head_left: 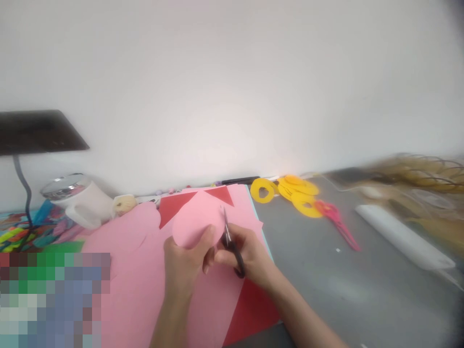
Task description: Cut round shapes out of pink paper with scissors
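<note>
My left hand [192, 253] pinches a rounded piece of pink paper [197, 220], thumb on top and fingers beneath. In my right hand [248, 251] is a pair of scissors [232, 244] with black handles, its blades pointing up and away along the right edge of that paper. Both hands are close together over a stack of pink sheets [213, 299]. Red paper [253, 311] shows from under the pink at the front and at the back. Whether the blades are touching the paper is hard to make out.
Yellow paper rings [263, 190] and pink scissors [339, 223] lie right of the stack on the grey table [308, 290]. A white bar-shaped object [404, 237] is further right. At left stand a white mug [81, 198] and a dark lamp head [39, 131]. A wall rises behind.
</note>
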Demonstrator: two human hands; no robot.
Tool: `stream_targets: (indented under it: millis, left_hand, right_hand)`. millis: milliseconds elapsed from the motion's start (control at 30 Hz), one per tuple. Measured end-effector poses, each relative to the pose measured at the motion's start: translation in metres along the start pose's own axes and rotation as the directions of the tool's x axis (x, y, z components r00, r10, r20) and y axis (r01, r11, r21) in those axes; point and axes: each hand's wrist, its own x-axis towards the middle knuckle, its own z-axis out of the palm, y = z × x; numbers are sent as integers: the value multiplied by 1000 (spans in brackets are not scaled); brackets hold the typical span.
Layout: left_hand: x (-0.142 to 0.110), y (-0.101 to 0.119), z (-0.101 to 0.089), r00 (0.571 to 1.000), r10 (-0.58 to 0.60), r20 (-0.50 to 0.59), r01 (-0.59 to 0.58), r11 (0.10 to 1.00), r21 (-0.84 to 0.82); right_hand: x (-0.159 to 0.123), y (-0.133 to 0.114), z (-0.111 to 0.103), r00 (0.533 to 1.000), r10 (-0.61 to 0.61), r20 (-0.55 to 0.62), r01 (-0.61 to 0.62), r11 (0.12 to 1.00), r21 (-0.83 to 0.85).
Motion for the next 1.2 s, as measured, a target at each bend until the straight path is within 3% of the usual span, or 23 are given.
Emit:
stream_targets:
  millis: [300,1200]
  left_hand:
    - [0,-1,0,1000,0,10,0,1000,-20]
    - [7,-8,-4,1000,10,-23,-12,999,-49]
  right_hand:
    - [0,-3,2,1000,3,30,-3,1000,18]
    - [-1,4,0,1000,-13,-27,11,998,-61]
